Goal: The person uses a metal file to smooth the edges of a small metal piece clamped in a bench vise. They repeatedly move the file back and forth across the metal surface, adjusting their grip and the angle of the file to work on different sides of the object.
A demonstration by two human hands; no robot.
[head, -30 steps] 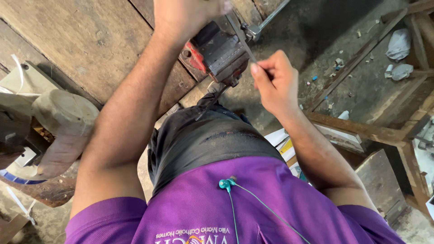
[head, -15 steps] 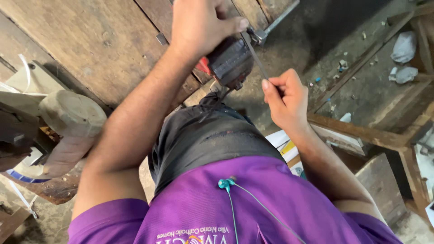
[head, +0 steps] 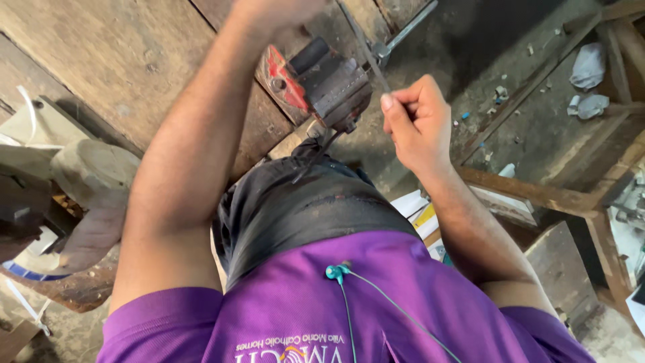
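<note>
Thin grey metal rod (head: 368, 54), slanting from the top edge down toward the right, pinched at its lower end. Just left of it, touching or nearly so, a bench vise (head: 322, 84) with red body and dark grey jaws, bolted at the edge of a worn wooden workbench (head: 114, 60). Behind the rod, a steel handle bar (head: 406, 30) running up to the right.

Right hand (head: 415, 124) curled almost closed, thumb and forefinger tips pressed on the rod's lower end, other fingers folded into the palm. Left hand (head: 279, 8) mostly cut off by the top edge, above the vise; only the wrist and heel of it visible, so grip impossible to tell. Left forearm stretched diagonally across the bench.

Below the vise, dark grey trousers (head: 302, 208) and a purple shirt (head: 349, 309) with a teal earphone cable (head: 339, 272) lying on it. At the left, pale carved wooden pieces (head: 94, 178) on the bench. At the right, a wooden frame (head: 537, 195) over a dusty concrete floor (head: 537, 114) strewn with small scraps, and 2 crumpled white rags (head: 588, 67) near the top right corner.
</note>
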